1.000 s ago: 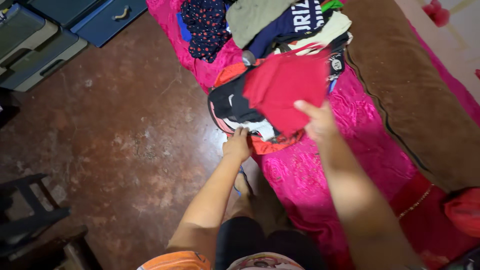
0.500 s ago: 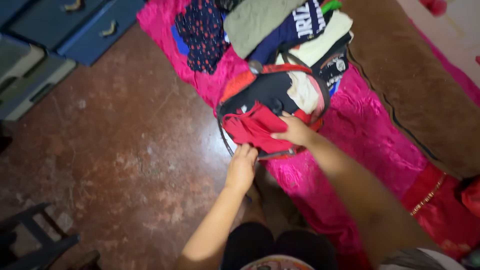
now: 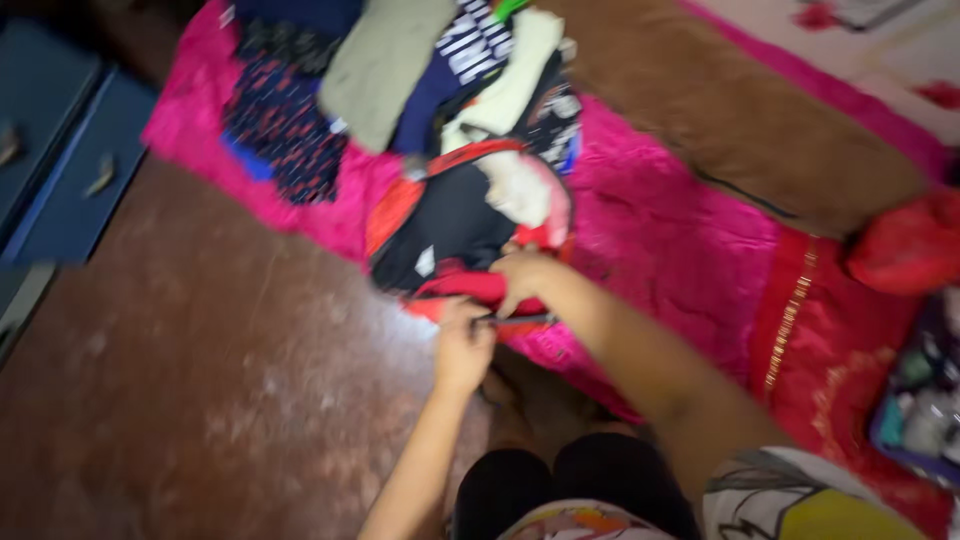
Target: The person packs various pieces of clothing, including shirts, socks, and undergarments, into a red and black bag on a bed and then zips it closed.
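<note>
A red and black backpack (image 3: 440, 225) lies open at the edge of a bed with a pink cover (image 3: 660, 230). A red garment (image 3: 465, 285) is tucked into its near side. My right hand (image 3: 520, 275) presses on the red garment inside the bag. My left hand (image 3: 462, 340) grips the bag's near rim just below it. The frame is blurred, so finger detail is unclear.
A pile of folded clothes (image 3: 420, 70) lies behind the bag. A brown blanket (image 3: 720, 110) runs along the bed. A red bundle (image 3: 905, 250) sits at the right. Blue drawers (image 3: 60, 170) stand at the left on the brown floor (image 3: 200, 380).
My right hand brought the red garment down from above the bag and pushed it inside. My left hand stayed on the bag's rim. The camera swung right.
</note>
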